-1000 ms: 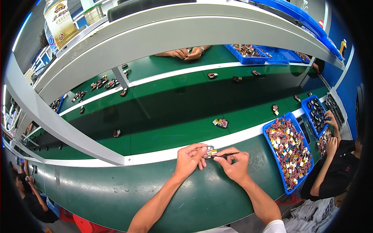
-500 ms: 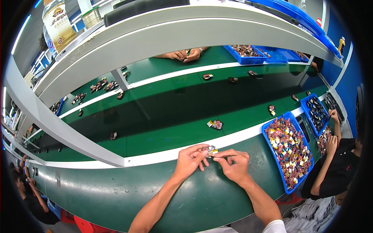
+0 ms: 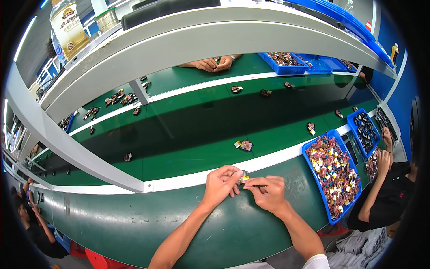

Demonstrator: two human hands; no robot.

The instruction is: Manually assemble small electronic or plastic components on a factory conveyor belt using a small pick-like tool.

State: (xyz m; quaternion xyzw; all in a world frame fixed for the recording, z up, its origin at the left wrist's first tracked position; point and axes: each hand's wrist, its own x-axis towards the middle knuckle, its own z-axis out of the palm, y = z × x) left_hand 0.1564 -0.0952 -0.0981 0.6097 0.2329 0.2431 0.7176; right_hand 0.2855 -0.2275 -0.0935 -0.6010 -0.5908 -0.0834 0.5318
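Note:
Above the near green work table (image 3: 112, 210), my left hand (image 3: 218, 186) pinches a small dark electronic part (image 3: 244, 178) with a yellow and white patch. My fingers cover much of it. Close at its right, my right hand (image 3: 271, 193) is closed on a thin dark stick-like tool (image 3: 256, 185), whose tip meets or nearly meets the part. The tool's exact kind cannot be made out. Both hands are just on the near side of the white rail (image 3: 190, 178).
A blue tray (image 3: 317, 188) heaped with small red, yellow and white parts stands to the right. Behind it is a smaller blue tray (image 3: 348, 117) of dark parts, beside a co-worker's hands. A green conveyor belt (image 3: 192, 154) carries scattered parts. A grey shelf beam (image 3: 206, 42) crosses overhead.
The parts on the belt have shifted slightly left. My right hand has moved a little left and down, its tool closer to the part; my left fingers now cover more of it.

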